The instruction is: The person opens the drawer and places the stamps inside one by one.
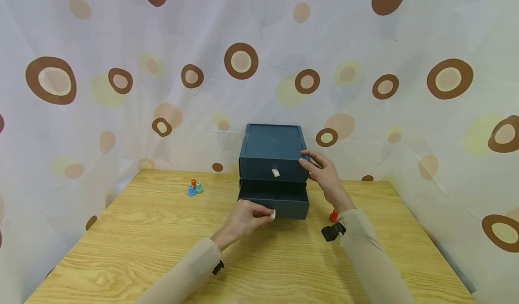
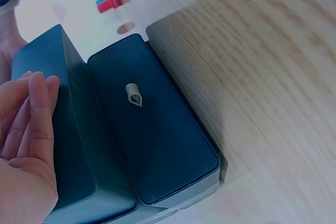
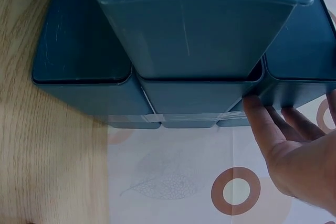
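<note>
Blue and partly open, the middle drawer (image 1: 293,209) of the cabinet (image 1: 272,142) is held at its white tab (image 1: 273,214), pinched by the left hand (image 1: 242,219). The cabinet's right side, above the tabletop (image 1: 162,241), is touched by the right hand's (image 1: 325,174) extended fingers.

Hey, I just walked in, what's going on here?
Someone is handling a dark blue three-drawer box. Their left hand pinches the white tab of the middle drawer, which is pulled out; their right hand rests against the box's upper right side. The top drawer and bottom drawer are shut. On the wood-grain table, small orange, blue and green cone-like pieces stand left of the box, a red one to its right.
</note>
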The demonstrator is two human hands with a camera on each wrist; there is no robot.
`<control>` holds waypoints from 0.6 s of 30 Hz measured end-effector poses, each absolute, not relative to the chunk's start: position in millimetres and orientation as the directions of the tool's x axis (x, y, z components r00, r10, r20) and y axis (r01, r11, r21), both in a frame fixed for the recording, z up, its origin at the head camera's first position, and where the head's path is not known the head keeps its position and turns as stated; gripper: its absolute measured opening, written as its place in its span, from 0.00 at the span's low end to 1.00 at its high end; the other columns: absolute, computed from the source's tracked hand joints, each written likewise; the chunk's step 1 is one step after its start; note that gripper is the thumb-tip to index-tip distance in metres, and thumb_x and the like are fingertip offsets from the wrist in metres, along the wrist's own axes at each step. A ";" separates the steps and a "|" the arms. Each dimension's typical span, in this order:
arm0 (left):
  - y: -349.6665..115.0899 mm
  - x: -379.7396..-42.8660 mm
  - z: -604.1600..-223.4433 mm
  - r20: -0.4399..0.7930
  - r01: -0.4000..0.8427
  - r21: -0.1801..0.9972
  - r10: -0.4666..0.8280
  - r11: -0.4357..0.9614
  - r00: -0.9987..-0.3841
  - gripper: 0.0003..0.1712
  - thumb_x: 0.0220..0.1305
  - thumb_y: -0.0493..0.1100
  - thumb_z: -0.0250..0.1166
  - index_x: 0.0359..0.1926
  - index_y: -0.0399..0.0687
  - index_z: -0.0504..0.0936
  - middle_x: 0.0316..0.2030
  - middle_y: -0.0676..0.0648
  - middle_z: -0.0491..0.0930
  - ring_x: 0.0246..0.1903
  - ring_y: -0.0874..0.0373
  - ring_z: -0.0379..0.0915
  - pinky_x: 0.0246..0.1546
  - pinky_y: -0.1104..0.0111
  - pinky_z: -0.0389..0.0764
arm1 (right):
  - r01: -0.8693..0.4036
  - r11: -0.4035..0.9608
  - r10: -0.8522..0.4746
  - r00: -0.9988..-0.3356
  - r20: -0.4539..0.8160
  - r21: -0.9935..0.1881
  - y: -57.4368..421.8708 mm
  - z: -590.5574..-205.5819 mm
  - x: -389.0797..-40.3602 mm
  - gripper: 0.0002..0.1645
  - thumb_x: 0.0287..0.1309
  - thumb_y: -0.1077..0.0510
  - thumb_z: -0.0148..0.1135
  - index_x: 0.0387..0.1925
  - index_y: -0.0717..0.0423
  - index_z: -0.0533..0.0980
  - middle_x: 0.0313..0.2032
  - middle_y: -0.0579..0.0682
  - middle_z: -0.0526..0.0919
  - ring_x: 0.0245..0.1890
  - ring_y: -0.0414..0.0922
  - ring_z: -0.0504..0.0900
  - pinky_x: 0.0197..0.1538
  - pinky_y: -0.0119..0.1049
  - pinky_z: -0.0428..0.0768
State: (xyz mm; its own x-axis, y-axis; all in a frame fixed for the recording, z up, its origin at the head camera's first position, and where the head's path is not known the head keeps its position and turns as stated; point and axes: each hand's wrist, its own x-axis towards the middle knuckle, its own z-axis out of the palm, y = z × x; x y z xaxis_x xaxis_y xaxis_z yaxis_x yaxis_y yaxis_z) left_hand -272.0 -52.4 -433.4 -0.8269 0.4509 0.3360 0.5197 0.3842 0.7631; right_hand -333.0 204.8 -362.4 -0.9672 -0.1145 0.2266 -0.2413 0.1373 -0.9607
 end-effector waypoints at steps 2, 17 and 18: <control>-53.3 -271.2 -434.3 0.352 0.539 0.751 0.459 0.382 -0.816 0.09 0.60 0.40 0.71 0.42 0.45 0.90 0.37 0.46 0.89 0.32 0.63 0.85 0.27 0.75 0.82 | -0.240 0.141 -0.114 -0.968 0.225 -0.960 204.3 -362.3 -333.2 0.33 0.67 0.45 0.60 0.67 0.55 0.67 0.73 0.52 0.60 0.74 0.53 0.58 0.68 0.58 0.65; -54.9 -260.0 -434.8 0.365 0.546 0.763 0.468 0.345 -0.805 0.08 0.59 0.38 0.71 0.40 0.43 0.90 0.36 0.46 0.89 0.31 0.60 0.86 0.27 0.76 0.82 | -0.247 0.137 -0.121 -0.965 0.231 -0.959 204.1 -361.4 -332.6 0.32 0.68 0.46 0.59 0.66 0.56 0.67 0.73 0.52 0.60 0.74 0.53 0.57 0.69 0.59 0.64; -54.6 -259.6 -435.0 0.364 0.543 0.770 0.469 0.335 -0.805 0.08 0.59 0.37 0.71 0.40 0.42 0.90 0.36 0.46 0.89 0.31 0.58 0.86 0.27 0.76 0.82 | -0.248 0.135 -0.121 -0.965 0.232 -0.959 204.1 -361.3 -332.4 0.32 0.68 0.46 0.59 0.66 0.56 0.67 0.73 0.52 0.60 0.74 0.53 0.57 0.69 0.59 0.64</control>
State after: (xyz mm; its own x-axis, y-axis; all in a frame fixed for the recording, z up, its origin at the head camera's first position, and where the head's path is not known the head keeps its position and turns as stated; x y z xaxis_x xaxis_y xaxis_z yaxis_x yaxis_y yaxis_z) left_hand -259.6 -54.6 -435.0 -0.8046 0.4692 0.3639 0.5435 0.3352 0.7696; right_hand -332.4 204.1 -361.3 -0.9652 -0.1206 0.2322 -0.2477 0.1349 -0.9594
